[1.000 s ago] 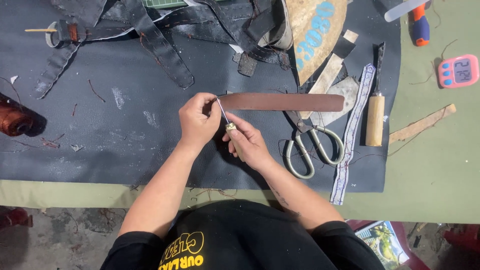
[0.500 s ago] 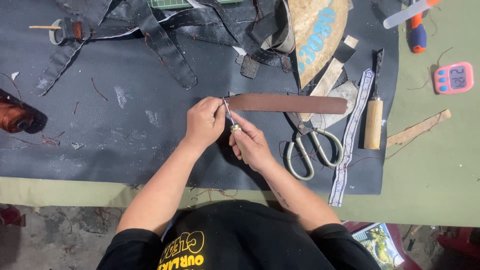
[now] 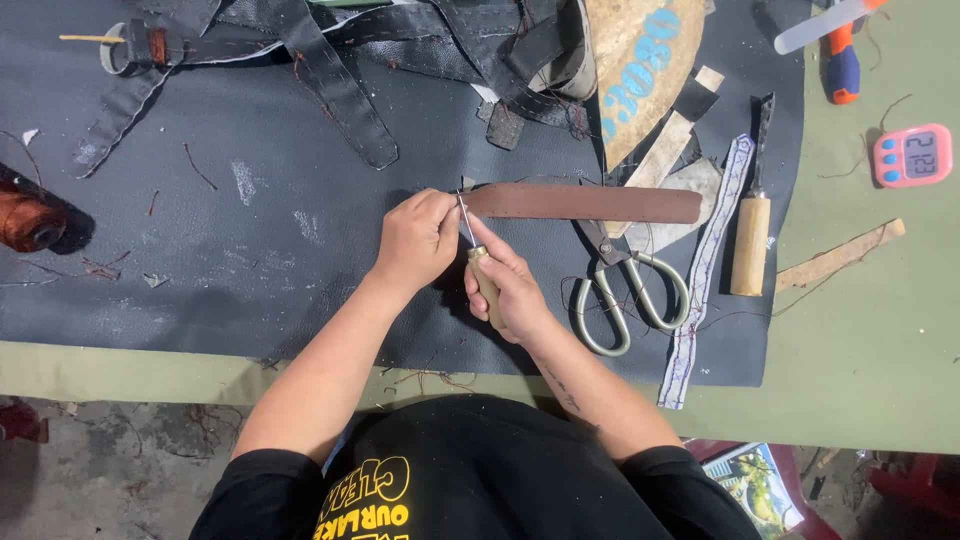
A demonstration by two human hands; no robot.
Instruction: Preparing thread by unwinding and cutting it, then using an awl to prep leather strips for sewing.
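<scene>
Strap [image 3: 585,203] looks stiff, light leather; left hand [image 3: 415,240] clenched pinning its end, right hand [image 3: 510,290] grasping awl [image 3: 480,262]

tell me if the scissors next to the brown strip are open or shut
Cannot tell for sure: the scissors lie flat on the dark mat, loop handles apart, but the brown leather strip covers the blades.

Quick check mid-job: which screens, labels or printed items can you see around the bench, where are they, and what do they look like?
Pink digital timer: right on the green table, rounded, grey screen, blue buttons.
Tan board: top centre, curved, blue printed lettering.
Printed packet: bottom right, below the table edge, colourful picture.
</scene>
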